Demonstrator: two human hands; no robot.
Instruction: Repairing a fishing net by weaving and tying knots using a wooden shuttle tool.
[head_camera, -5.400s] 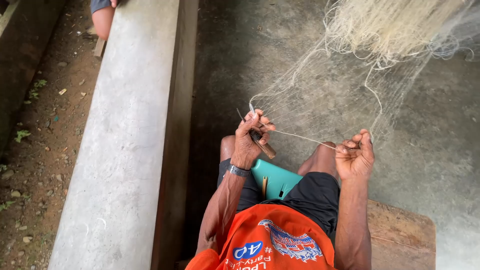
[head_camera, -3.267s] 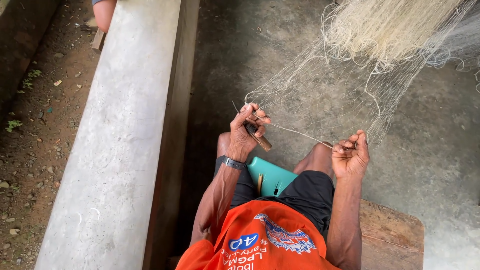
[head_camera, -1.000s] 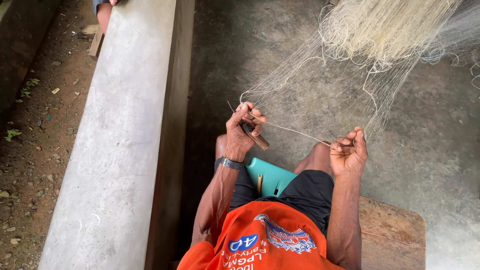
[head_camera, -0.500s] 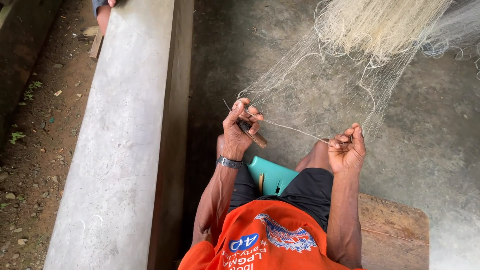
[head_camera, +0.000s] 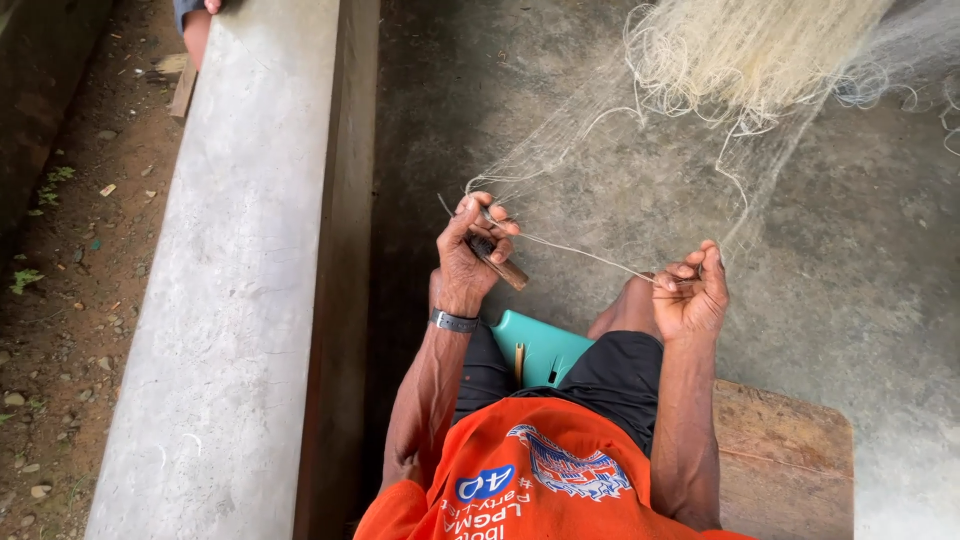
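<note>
Twine (head_camera: 590, 256) spans both hands beside the concrete ledge (head_camera: 240, 300).

Pale cream net (head_camera: 740, 60), orange shirt (head_camera: 540, 490), teal seat (head_camera: 540, 345).

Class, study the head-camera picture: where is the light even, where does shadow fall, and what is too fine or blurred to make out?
Head view: soft, even daylight with no glare; deep shadow lies along the concrete ledge beside the left hand; the net blurs into a pale mass at the top edge, its meshes unreadable; the line to the right hand stays sharp.
</note>
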